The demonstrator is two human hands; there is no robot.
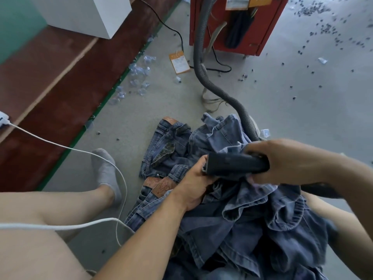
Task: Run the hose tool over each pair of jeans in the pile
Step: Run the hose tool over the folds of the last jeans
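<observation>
Denim heaped on lap and floor: pile of jeans, soft, floppy, fairly heavy, thick hems and seams; judged best taken at a waistband or a bunched fold. Left hand on top of the pile, fingers curled into the cloth beside the nozzle. Right hand just right of it, fingers wrapped round the hose tool, a rigid dark plastic head, mouth on the fabric. Beyond the pile, ribbed grey hose bends back to a red cabinet; lint bits on the concrete floor.
</observation>
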